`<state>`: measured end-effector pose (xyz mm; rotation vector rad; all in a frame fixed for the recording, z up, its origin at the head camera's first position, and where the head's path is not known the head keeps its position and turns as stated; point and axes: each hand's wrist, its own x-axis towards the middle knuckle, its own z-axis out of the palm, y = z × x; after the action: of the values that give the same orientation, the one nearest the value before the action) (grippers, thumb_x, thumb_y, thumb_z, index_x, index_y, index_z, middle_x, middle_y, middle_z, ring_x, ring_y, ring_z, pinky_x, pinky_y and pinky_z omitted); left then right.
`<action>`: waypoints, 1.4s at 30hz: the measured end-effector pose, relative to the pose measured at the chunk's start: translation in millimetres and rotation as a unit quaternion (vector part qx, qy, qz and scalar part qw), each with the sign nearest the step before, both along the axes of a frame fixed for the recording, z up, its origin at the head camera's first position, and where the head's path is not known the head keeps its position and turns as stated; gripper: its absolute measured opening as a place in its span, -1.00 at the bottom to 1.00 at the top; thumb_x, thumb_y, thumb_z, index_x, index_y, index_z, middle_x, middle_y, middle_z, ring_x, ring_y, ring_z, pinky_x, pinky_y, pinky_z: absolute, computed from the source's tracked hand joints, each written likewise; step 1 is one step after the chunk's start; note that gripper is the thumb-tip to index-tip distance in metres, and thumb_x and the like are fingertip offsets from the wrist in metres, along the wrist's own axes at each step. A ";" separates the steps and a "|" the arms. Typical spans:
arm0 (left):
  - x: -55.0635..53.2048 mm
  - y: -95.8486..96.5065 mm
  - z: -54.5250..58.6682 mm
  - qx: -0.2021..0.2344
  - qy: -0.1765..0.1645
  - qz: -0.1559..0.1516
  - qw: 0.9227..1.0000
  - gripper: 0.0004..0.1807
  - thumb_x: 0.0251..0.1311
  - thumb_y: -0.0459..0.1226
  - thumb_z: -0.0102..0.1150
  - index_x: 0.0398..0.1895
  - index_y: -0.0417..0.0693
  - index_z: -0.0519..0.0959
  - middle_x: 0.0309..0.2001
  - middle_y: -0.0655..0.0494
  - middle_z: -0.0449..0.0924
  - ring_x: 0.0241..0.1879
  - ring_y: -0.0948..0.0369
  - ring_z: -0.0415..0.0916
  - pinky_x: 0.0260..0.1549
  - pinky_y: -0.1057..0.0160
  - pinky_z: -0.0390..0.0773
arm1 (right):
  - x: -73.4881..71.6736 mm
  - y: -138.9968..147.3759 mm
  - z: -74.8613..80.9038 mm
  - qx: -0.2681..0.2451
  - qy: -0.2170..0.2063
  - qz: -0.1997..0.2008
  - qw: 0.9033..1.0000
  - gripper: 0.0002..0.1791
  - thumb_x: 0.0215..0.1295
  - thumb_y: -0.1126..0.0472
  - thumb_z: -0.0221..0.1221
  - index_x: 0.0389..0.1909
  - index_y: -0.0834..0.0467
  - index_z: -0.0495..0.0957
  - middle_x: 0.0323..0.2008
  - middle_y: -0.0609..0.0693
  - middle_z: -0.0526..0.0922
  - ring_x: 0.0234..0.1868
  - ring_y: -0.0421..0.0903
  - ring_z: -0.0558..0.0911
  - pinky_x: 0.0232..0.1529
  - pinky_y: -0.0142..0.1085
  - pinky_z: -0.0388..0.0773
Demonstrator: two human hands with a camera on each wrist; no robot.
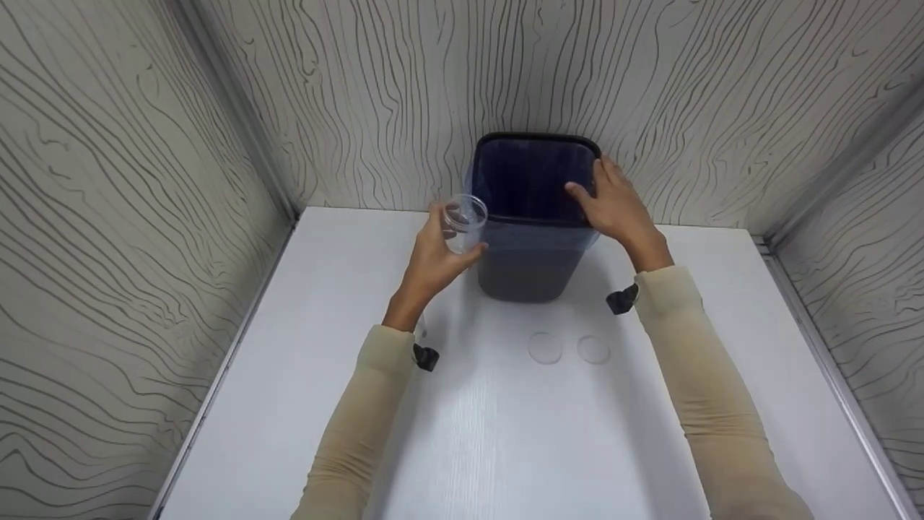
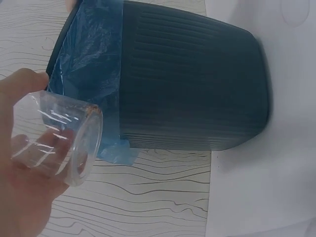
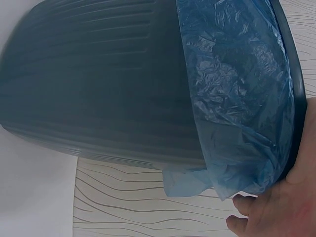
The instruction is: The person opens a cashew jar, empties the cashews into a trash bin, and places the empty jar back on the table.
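My left hand (image 1: 434, 258) holds a clear cup (image 1: 465, 220) at the left front corner of a dark trash bin (image 1: 523, 269). In the left wrist view the cup lies tilted, with small brownish specks on its base edge. Thumb and fingers wrap the cup's sides. A blue plastic liner (image 3: 232, 74) is folded over the bin's rim and hangs down outside. At the right side, my right hand (image 1: 619, 208) grips the rim, thumb over the inside and fingers on the outer side. The bin stands upright, its bottom hidden from above.
Two thin clear rings (image 1: 545, 348) lie side by side on the white table (image 1: 462, 448) in front of the bin. Behind it rises a wood-pattern wall (image 1: 404, 94), with similar panels on both sides. Each wrist carries a small black camera (image 1: 426, 357).
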<state>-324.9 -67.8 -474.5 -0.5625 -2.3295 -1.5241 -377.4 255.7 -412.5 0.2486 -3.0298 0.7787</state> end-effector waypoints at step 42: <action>16.8 12.7 -39.5 0.056 -0.018 -0.008 0.998 -0.16 0.07 -0.35 0.59 0.37 -0.23 0.30 0.13 -0.16 0.67 0.20 -0.01 0.66 0.35 0.08 0.57 | 0.6 -1.4 1.4 -0.002 0.005 -0.002 1.000 0.06 0.62 -0.44 -0.27 0.71 0.30 -0.26 0.74 0.27 -0.34 0.74 0.31 -0.27 0.69 0.21 -0.26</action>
<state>-308.2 -55.1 -514.0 -0.5297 -2.2541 -1.6727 -376.7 254.4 -411.1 0.2442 -3.0184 0.7796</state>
